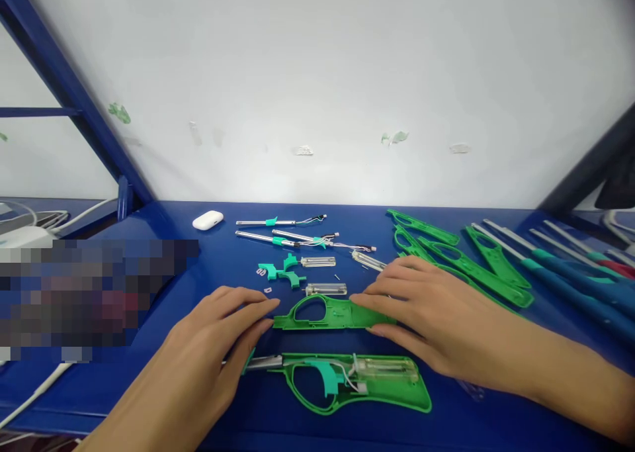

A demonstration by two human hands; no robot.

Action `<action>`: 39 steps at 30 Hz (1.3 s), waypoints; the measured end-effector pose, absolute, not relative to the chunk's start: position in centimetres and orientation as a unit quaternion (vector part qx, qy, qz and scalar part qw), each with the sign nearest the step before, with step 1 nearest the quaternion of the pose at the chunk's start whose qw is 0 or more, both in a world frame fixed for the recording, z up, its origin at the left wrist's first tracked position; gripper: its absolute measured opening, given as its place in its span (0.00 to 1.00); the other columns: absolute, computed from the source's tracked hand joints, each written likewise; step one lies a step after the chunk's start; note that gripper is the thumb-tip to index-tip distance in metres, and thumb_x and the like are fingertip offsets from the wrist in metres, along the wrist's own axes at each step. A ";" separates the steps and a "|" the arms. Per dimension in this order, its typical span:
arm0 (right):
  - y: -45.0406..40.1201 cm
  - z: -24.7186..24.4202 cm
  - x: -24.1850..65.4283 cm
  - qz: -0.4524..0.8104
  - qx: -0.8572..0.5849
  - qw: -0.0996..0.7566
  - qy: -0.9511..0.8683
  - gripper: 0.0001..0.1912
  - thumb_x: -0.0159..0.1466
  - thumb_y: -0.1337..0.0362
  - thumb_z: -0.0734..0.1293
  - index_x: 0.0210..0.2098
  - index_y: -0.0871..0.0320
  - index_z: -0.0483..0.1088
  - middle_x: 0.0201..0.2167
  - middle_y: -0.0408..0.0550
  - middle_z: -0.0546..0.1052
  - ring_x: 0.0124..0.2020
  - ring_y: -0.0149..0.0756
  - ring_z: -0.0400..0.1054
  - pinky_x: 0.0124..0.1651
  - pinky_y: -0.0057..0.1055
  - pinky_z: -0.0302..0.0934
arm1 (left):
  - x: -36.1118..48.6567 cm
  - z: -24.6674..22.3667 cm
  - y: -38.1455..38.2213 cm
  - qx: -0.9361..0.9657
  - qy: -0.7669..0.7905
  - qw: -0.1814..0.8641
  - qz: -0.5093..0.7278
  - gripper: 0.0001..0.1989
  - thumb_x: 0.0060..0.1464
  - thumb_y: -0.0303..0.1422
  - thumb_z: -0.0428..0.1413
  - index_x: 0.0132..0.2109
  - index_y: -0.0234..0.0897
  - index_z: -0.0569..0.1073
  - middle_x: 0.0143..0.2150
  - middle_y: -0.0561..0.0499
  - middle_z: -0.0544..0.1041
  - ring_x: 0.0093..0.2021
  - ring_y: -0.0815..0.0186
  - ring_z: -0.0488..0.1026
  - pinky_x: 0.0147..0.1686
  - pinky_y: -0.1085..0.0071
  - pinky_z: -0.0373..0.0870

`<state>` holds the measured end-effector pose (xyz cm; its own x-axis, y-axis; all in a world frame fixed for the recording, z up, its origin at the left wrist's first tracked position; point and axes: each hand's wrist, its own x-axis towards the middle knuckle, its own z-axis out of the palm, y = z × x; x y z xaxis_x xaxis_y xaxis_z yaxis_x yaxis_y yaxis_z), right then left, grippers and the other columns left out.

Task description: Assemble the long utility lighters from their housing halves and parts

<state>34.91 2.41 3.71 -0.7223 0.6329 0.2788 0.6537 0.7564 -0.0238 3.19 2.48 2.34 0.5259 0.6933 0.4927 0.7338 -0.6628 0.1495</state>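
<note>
On the blue metal bench (223,260), just beyond a fitted green plastic half-shell (397,394): pistol-shaped bright-green cover half with an oval finger loop (342,314), spanned by both hands. Narrow tip pinched between thumb and fingers of the left hand (223,326); broad end held likewise by the right hand (421,306). Both grips narrow. Cannot tell whether lifted or resting on the bench.

Inside the fitted half: turquoise plastic trigger (327,376), clear plastic reservoir (389,368), thin white wires (347,372), silver metal tube (268,362) leading out leftward at the neck, partly hidden by the left hand.

Farther back: loose clear reservoirs (326,289), silver rods with wire tails (258,224). To the right: further green half-shells (496,260), blue-handled tools with metal stems (570,267).

Step in hand, as judged: internals laid in, cover half at the ready, closing not yet done. Next move, likewise judged: calls for turning moulded face down, matching loop to loop, tucking wires clear of the rim, then pressing evenly along the edges.
</note>
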 end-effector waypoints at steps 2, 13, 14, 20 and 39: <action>2.3 3.9 34.8 -0.042 -0.340 0.137 -0.929 0.17 0.83 0.56 0.60 0.63 0.50 0.75 0.50 0.44 0.85 0.51 0.43 0.76 0.59 0.46 0.62 | 3.0 2.2 2.8 -0.866 -0.422 0.027 -0.265 0.17 0.72 0.48 0.57 0.57 0.49 0.84 0.48 0.46 0.85 0.51 0.54 0.82 0.52 0.62 0.82; 1.6 5.1 34.2 -0.015 -0.344 0.139 -0.928 0.23 0.84 0.56 0.53 0.62 0.52 0.77 0.51 0.50 0.84 0.49 0.46 0.79 0.55 0.49 0.69 | 0.7 1.3 3.2 -0.858 -0.417 -0.015 -0.299 0.15 0.76 0.40 0.52 0.53 0.49 0.84 0.48 0.51 0.86 0.46 0.59 0.84 0.47 0.65 0.80; 1.5 5.2 34.2 -0.014 -0.348 0.142 -0.927 0.23 0.84 0.57 0.53 0.63 0.51 0.76 0.50 0.51 0.84 0.49 0.45 0.79 0.56 0.50 0.70 | 0.8 1.7 3.1 -0.859 -0.412 -0.016 -0.303 0.14 0.76 0.39 0.53 0.53 0.49 0.84 0.47 0.52 0.86 0.46 0.60 0.84 0.46 0.66 0.79; 1.5 5.0 33.8 -0.044 -0.340 0.182 -0.922 0.21 0.84 0.60 0.53 0.64 0.54 0.73 0.43 0.50 0.86 0.39 0.42 0.82 0.43 0.40 0.73 | 1.1 3.2 1.6 -0.848 -0.397 0.035 -0.349 0.10 0.76 0.40 0.57 0.57 0.51 0.81 0.49 0.56 0.86 0.45 0.65 0.84 0.47 0.72 0.79; -0.1 1.8 31.7 -0.014 -0.423 0.237 -0.875 0.12 0.82 0.64 0.55 0.61 0.52 0.64 0.45 0.46 0.85 0.33 0.39 0.81 0.28 0.34 0.65 | 0.7 1.8 -0.4 -0.842 -0.423 -0.141 -0.303 0.12 0.74 0.33 0.56 0.47 0.54 0.84 0.46 0.60 0.83 0.43 0.72 0.84 0.45 0.82 0.80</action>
